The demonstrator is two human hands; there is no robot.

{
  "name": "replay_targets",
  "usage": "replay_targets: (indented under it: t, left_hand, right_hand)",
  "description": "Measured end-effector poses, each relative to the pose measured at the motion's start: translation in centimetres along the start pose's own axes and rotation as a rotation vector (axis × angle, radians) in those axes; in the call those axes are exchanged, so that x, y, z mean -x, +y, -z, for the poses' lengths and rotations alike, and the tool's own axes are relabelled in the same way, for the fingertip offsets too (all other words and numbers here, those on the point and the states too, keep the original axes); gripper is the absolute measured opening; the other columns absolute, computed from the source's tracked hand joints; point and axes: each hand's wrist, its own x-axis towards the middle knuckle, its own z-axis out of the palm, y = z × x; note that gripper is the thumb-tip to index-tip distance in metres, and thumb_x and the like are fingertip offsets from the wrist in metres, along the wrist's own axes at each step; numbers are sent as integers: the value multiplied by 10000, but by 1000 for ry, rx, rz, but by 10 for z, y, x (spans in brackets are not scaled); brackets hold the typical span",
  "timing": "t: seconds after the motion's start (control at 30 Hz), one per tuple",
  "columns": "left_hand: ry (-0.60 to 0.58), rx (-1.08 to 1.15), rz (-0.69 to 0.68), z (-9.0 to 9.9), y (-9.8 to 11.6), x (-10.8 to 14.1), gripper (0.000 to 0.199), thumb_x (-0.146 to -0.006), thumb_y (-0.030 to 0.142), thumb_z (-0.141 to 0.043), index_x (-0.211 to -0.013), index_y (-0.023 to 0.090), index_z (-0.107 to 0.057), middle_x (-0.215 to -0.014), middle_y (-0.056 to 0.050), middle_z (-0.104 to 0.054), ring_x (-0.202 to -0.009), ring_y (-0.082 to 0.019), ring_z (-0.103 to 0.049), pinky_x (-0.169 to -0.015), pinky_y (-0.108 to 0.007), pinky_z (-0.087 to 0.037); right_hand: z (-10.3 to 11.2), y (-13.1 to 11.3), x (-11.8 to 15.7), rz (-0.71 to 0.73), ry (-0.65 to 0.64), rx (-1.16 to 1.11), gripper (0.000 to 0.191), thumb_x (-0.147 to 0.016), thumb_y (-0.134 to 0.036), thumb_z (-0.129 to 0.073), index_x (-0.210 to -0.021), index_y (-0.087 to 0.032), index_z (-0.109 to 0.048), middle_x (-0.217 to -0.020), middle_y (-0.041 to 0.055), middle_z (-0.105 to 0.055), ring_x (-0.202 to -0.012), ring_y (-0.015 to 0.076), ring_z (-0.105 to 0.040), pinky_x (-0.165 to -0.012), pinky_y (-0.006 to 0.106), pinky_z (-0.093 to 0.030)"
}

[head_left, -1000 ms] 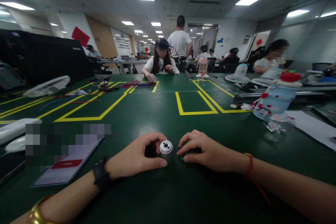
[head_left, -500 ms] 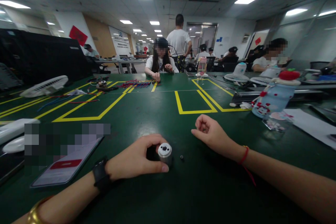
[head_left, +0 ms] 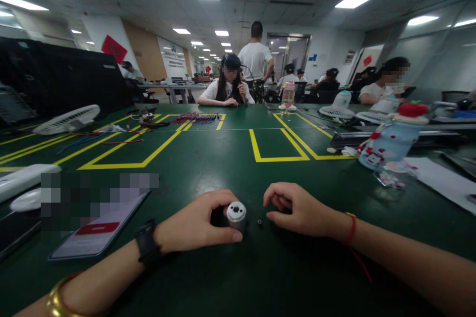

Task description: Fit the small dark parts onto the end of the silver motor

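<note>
My left hand (head_left: 199,220) is wrapped round a silver metal cylinder (head_left: 237,217) that stands upright on the green table (head_left: 208,277). Its round top face has a dark centre and small holes, like the end of a small motor. Just right of the cylinder lies a tiny dark ring-shaped part (head_left: 259,222). Close beside that part is my right hand (head_left: 297,210), its fingers curled and apart, with a gap between thumb and forefinger and nothing seen in it.
A phone (head_left: 100,230) lies to the left near a white fan (head_left: 67,120). Red and blue wires (head_left: 195,118) lie further back. A light blue bottle (head_left: 388,141) stands at the right beside white paper (head_left: 442,178). A co-worker (head_left: 228,84) sits across the table.
My right hand has come down and left, nearer the tiny ring-shaped part, and its fingers have opened. My left hand keeps its hold on the cylinder. The co-worker's hand has drawn back from the wires.
</note>
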Motion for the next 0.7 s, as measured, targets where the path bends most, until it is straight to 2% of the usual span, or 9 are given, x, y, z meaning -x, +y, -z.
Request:
replay_targets:
  t: [0.07,0.17,0.37,0.5,0.6,0.7]
  left_hand:
    - [-1,1,-6,0,0,0,267,-785,360,-746,-968,198,-641,-957,-18,-627,-858,-196,-566,-740,-291,-420]
    - [0,-7,-13,-1,-1,0,254,-784,356,-747,-952,198,-642,-948,-15,-627,-855,-196,-566,-739,-290,-418]
    - [-2,-16,-15,-1,-1,-2,271,-793,378,-743,-973,200,-647,-958,-17,-626,-862,-197,-562,-743,-289,-413]
    - [-10,-24,-37,-2,0,-3,291,-798,423,-738,-966,198,-662,-958,-20,-625,-859,-197,-561,-742,-289,-409]
    - [-7,-21,-56,-4,0,-4,268,-816,432,-719,-945,201,-673,-959,-17,-623,-856,-192,-562,-734,-282,-408]
    - [12,-20,-65,-8,2,-4,252,-823,434,-713,-908,200,-678,-947,-14,-622,-866,-192,-572,-746,-284,-410]
  right_hand:
    - [1,-5,1,60,-42,95,207,-749,-218,-713,-950,-212,-666,-742,-32,-538,-622,114,-486,-546,227,-359]
    - [0,-9,2,129,-63,229,200,-760,-305,-746,-948,-243,-720,-883,2,-572,-755,145,-539,-652,260,-401]
    - [-3,-8,0,117,-65,224,120,-816,-304,-722,-925,-259,-745,-925,5,-547,-810,150,-557,-703,277,-427]
    - [-3,-10,-3,142,42,53,117,-861,-289,-690,-959,-243,-730,-958,25,-561,-888,170,-562,-805,316,-453]
    - [-3,-18,-4,187,130,25,109,-872,-282,-680,-972,-267,-723,-1025,33,-591,-1008,205,-540,-910,376,-421]
    - [-5,-27,-3,211,216,16,134,-885,-276,-661,-1011,-293,-704,-1089,37,-592,-1062,221,-523,-918,391,-420]
